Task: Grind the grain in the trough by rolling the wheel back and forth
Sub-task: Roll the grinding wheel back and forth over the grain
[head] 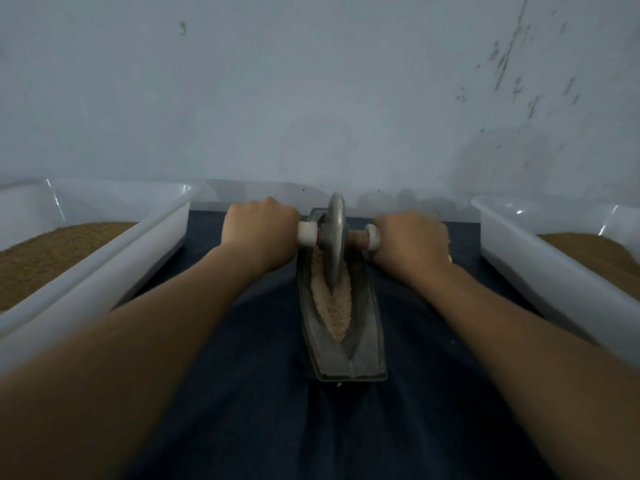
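Head view: I am watching the left hand [259, 233] clenching the axle [358, 238] on one side of the wheel [336, 244], while the right hand [410, 242] is gripping it on the other side. The wheel is standing upright in the trough's [346, 358] far end, close to the far edge of the cloth [311, 427]. Grain [334, 303] is lying in the groove, from the wheel toward the near end. Two white trays, one [114, 258] at the cloth's left edge and another [540, 268] at its right, are holding brown meal [52, 258].
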